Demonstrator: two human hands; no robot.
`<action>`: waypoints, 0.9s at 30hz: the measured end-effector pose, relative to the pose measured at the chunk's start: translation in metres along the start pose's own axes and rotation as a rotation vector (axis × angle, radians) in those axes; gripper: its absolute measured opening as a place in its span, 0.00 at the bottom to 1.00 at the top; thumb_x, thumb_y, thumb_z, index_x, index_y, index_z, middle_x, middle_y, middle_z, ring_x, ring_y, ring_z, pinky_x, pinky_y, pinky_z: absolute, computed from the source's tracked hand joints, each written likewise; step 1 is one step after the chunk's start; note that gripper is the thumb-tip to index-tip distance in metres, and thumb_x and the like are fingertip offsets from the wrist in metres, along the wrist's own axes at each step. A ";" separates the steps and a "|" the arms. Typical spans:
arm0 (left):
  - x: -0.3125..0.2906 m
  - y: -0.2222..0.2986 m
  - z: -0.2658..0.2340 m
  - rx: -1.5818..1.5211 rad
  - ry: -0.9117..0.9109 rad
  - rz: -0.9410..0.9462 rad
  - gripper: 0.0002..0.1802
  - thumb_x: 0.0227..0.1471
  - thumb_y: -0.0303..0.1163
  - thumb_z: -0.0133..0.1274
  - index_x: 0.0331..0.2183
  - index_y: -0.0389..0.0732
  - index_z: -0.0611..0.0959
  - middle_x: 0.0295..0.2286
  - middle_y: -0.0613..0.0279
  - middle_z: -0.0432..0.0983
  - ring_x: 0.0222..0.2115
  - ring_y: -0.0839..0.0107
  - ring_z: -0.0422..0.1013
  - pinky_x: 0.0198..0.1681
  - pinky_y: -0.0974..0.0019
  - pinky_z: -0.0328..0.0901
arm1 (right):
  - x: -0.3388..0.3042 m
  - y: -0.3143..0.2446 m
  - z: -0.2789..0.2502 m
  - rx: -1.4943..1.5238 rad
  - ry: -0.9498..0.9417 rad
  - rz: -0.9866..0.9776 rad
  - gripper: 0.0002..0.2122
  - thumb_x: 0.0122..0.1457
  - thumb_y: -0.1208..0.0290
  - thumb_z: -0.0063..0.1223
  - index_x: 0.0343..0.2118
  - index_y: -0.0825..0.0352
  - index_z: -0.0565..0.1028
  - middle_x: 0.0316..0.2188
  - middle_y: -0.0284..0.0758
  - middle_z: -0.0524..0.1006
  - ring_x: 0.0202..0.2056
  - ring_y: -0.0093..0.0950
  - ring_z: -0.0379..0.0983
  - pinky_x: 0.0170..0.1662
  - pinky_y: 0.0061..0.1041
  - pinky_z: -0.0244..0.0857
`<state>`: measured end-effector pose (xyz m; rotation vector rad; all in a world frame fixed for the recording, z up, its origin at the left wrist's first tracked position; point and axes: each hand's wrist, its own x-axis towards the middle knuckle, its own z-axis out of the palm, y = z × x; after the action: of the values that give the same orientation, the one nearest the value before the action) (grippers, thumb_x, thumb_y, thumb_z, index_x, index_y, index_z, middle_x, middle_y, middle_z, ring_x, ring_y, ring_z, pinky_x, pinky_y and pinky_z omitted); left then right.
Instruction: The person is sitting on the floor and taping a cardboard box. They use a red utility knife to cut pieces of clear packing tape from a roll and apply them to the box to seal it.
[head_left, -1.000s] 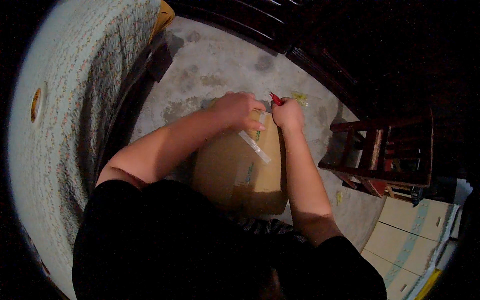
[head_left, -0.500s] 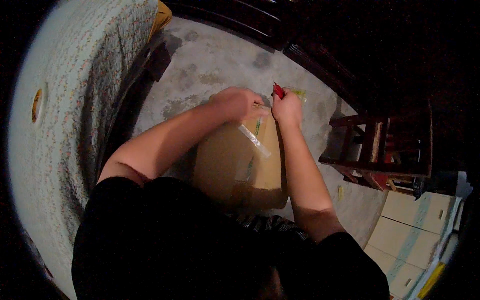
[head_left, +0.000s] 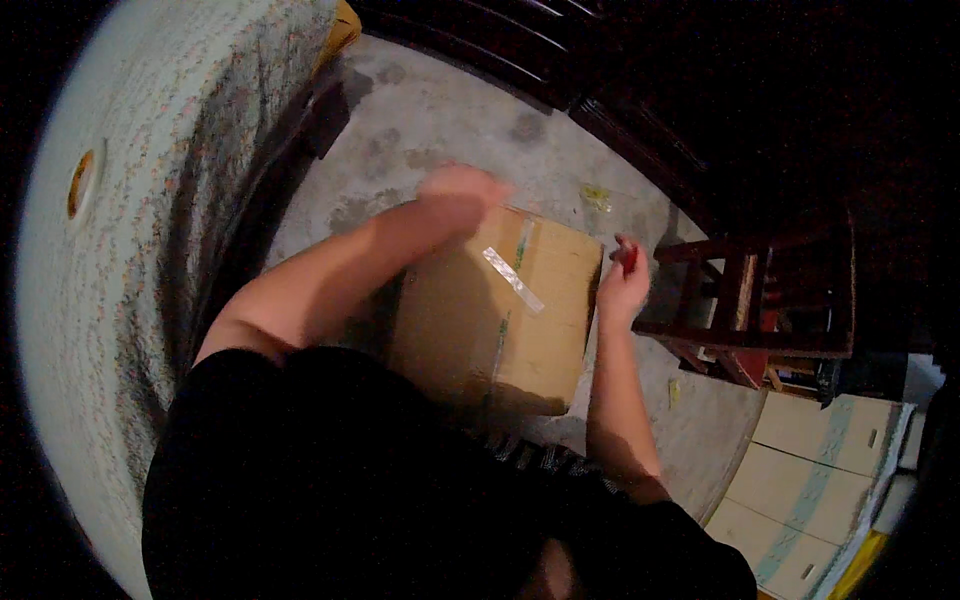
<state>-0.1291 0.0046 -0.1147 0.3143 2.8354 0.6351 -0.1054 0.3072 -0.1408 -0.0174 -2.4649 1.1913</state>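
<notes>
Left hand (head_left: 465, 187): over the far left corner of the cardboard box (head_left: 555, 265); blurred, so fingers and contact cannot be told.
Cardboard box: apparently on the floor (head_left: 480, 110), long axis running away from the body, far end slanting right.
Box progress: top closed; seam tape (head_left: 502, 335) seemingly uncut, opening undone.
White strip (head_left: 513, 281): slanting across the box top.
Right hand (head_left: 622, 288): right of the box, curled around a red tool (head_left: 629, 262).
Red tool: seemingly pointing away from the body.

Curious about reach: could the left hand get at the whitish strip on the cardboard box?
Probably yes: the left hand is near the cardboard box, and nothing covers the whitish strip.
</notes>
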 end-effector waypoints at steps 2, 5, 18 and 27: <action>-0.017 -0.047 0.000 -0.334 0.096 -0.106 0.25 0.61 0.53 0.41 0.43 0.45 0.82 0.39 0.54 0.80 0.40 0.58 0.76 0.48 0.56 0.66 | -0.008 0.042 -0.029 -0.015 -0.132 0.265 0.13 0.65 0.65 0.49 0.44 0.70 0.76 0.35 0.34 0.80 0.35 0.26 0.76 0.39 0.24 0.68; -0.049 -0.129 0.043 -0.926 0.185 -0.332 0.32 0.63 0.59 0.36 0.51 0.45 0.78 0.46 0.55 0.77 0.47 0.62 0.71 0.54 0.59 0.62 | -0.024 0.037 -0.041 -0.040 -0.446 0.713 0.15 0.65 0.61 0.48 0.45 0.69 0.75 0.34 0.34 0.80 0.35 0.27 0.76 0.38 0.24 0.68; -0.096 -0.041 0.025 -1.505 0.056 -0.563 0.36 0.64 0.58 0.34 0.59 0.40 0.69 0.52 0.53 0.70 0.52 0.64 0.67 0.55 0.61 0.62 | -0.052 -0.023 -0.033 0.258 -0.308 0.770 0.14 0.64 0.67 0.50 0.46 0.72 0.75 0.38 0.34 0.80 0.37 0.26 0.76 0.40 0.26 0.69; -0.083 -0.021 -0.043 -1.430 0.490 0.193 0.31 0.67 0.48 0.34 0.60 0.35 0.66 0.58 0.55 0.64 0.58 0.66 0.62 0.62 0.64 0.54 | -0.052 -0.021 -0.027 0.606 -0.102 0.538 0.13 0.67 0.66 0.45 0.49 0.67 0.72 0.40 0.31 0.77 0.39 0.23 0.71 0.43 0.23 0.63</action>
<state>-0.0642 -0.0516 -0.0720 0.1429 1.9033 2.7053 -0.0449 0.3046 -0.1281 -0.4812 -2.1332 2.1686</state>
